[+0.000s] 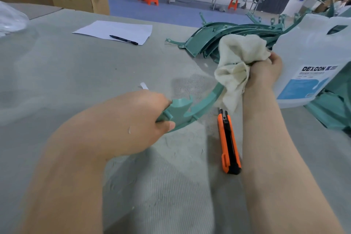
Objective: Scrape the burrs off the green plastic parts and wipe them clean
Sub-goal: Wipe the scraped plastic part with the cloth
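Left hand (136, 119) grips a curved green plastic part (191, 111); right hand (264, 72) clutches a cream cloth (239, 59) around it.

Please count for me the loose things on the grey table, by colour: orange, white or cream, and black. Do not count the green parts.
Orange: 1, the utility knife
White or cream: 3, the cloth in the right hand, the paper sheet, the Dexcon jug
Black: 1, the pen
Total: 5
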A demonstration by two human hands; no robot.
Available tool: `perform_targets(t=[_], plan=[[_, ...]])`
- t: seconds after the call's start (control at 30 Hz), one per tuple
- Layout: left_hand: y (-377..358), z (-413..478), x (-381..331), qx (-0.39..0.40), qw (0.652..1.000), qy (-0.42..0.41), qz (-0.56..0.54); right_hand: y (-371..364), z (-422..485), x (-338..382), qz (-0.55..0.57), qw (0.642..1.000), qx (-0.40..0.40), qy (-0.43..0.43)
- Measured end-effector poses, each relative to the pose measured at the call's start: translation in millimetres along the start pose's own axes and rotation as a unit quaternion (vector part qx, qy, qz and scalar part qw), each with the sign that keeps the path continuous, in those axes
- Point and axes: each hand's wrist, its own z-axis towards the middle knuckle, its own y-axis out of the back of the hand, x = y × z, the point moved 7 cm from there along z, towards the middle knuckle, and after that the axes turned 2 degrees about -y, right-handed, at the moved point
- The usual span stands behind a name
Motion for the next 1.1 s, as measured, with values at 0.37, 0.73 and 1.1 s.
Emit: perform_targets(t=[0.37, 0.73, 1.1], plan=[[0.6, 4.0, -0.1, 0.013, 1.000, 0.017, -0.003, -47.0, -51.2, -1.4, -0.144, 0.962, 0.228, 0.044], [-0.8, 5.1, -0.1, 0.018, 1.000, 0.013, -0.006, -40.2, -39.0, -5.0, -0.170, 0.965, 0.179, 0.086], [0.0, 4.8, 0.5, 0.018, 1.000, 0.009, -0.015, -31.6, -36.8, -20.9, -0.058, 0.983, 0.170, -0.038]])
